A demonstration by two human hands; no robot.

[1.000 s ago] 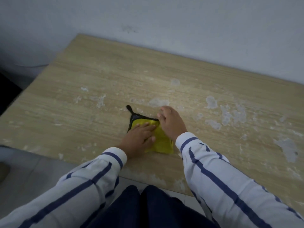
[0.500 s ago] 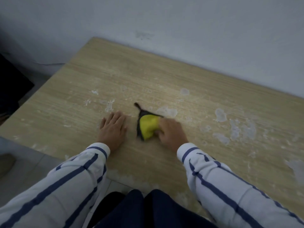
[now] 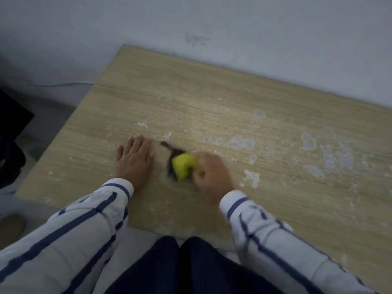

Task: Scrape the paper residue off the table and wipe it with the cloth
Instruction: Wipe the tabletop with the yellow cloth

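Note:
A yellow cloth [image 3: 182, 167] with a dark edge and a dark loop is bunched up on the light wooden table [image 3: 191, 98]. My right hand [image 3: 212, 174] grips its right side and presses it onto the tabletop; the hand is blurred. My left hand [image 3: 135, 159] lies flat on the table to the left of the cloth, fingers together, holding nothing. White patches of paper residue [image 3: 241, 143] are stuck to the wood beyond and right of the cloth, with larger ones [image 3: 337, 158] further right. No scraper is in view.
A white wall [image 3: 212, 24] runs along the table's far edge. The table's left edge drops to a grey floor, where a dark object [image 3: 10, 128] stands. My knees in dark trousers [image 3: 180, 266] are at the near edge.
My left hand came off the cloth and went flat on the table to its left. My right hand bunched the cloth up and is moving it over the wood. The view shifted left.

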